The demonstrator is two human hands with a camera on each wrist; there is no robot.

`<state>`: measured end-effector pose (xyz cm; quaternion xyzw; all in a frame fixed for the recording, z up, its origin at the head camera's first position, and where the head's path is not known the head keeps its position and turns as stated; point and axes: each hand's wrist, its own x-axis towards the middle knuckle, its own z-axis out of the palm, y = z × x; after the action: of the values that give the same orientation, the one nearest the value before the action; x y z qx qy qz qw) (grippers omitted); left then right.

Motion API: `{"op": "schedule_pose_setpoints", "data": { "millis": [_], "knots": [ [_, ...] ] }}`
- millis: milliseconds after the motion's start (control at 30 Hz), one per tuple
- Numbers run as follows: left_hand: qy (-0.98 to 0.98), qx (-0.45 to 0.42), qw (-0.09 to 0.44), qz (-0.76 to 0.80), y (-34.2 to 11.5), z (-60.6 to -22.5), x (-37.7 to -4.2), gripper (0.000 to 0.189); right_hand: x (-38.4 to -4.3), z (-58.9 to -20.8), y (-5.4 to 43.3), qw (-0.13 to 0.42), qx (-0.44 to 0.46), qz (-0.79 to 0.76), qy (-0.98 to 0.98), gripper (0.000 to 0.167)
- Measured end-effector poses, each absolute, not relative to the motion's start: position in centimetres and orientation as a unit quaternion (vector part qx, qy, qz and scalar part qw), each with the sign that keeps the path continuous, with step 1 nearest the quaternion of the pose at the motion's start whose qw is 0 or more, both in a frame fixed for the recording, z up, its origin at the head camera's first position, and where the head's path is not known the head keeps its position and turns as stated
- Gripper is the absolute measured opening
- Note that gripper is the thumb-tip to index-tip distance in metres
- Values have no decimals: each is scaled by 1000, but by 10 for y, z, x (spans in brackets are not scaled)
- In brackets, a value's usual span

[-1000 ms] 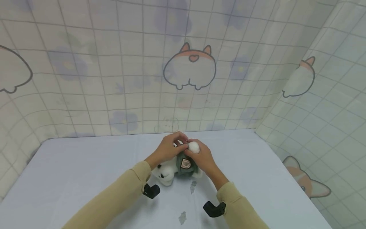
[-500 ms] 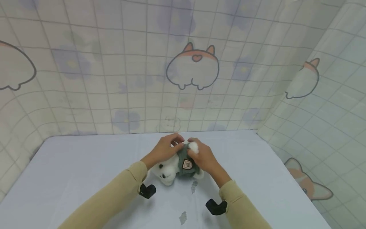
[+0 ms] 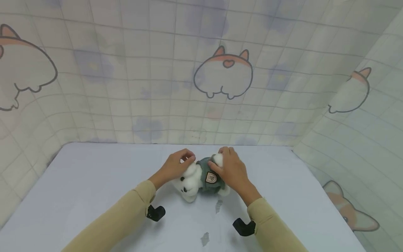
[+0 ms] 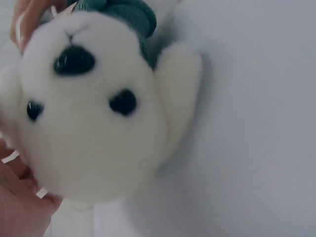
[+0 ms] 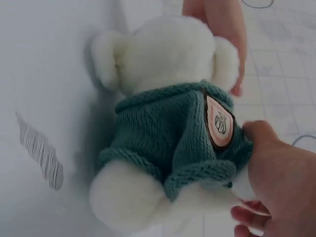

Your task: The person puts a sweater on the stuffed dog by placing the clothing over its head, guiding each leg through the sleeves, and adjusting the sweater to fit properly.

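A white plush dog (image 3: 192, 182) in a green knitted outfit (image 5: 158, 123) with a badge (image 5: 220, 121) lies on the table, its head toward my left. My left hand (image 3: 176, 166) is at the head, thumb and fingers curled about the far ear (image 5: 227, 64). In the left wrist view that hand (image 4: 22, 202) shows beside the head at the lower left. My right hand (image 3: 233, 171) holds the dog's lower end, thumb on the outfit and fingers round the far leg. In the right wrist view the right hand (image 5: 286, 182) partly hides that leg.
The white table (image 3: 94, 189) runs back to a curtain (image 3: 151, 87) printed with a grid and cartoon corgis. Two grey patches (image 3: 205, 239) mark the tabletop in front of the dog. Black wrist mounts (image 3: 155, 212) stick out below both sleeves.
My hands have drawn apart: the left has moved from the dog's middle to its head, while the right stays at the leg end. The head view has swung slightly left.
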<state>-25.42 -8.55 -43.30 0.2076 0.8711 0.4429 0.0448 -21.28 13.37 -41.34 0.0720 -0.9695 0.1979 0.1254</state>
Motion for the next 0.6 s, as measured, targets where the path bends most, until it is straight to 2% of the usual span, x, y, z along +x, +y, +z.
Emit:
{"op": "schedule_pose_setpoints", "data": {
  "millis": [100,267,333,467,600],
  "knots": [
    [868,196,84,448,-97,-436,-251,37,-217,-412,139,122,126,206,-963,59],
    [857,200,154,450,-106,-442,-244,58,-223,-409,150,16,157,264,-952,63],
    [850,204,172,454,-110,-444,-240,64,-225,-407,153,-4,158,263,-952,62],
    [837,215,193,464,-117,-447,-235,78,-229,-408,152,3,158,236,-959,59],
    [832,223,188,472,-123,-451,-232,87,-231,-412,147,37,131,234,-963,54]
  ]
}}
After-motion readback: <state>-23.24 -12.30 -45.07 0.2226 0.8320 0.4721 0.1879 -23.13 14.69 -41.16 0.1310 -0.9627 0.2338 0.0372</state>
